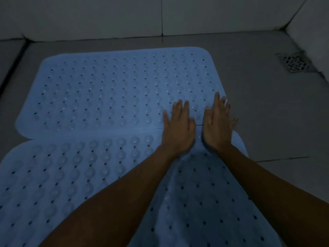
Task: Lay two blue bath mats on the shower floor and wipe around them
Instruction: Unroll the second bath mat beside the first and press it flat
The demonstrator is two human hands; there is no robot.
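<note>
Two light blue perforated bath mats lie side by side on the grey tiled shower floor. The far mat lies flat near the back wall. The near mat fills the lower frame, its edge meeting the far one. My left hand and my right hand rest flat with straight fingers on the seam at the mats' right end. Both hands hold nothing. No cloth is in view.
A square metal floor drain sits in the far right corner. Pale tiled walls close the back and right side. A dark grout channel runs along the left. Bare floor lies to the right of the mats.
</note>
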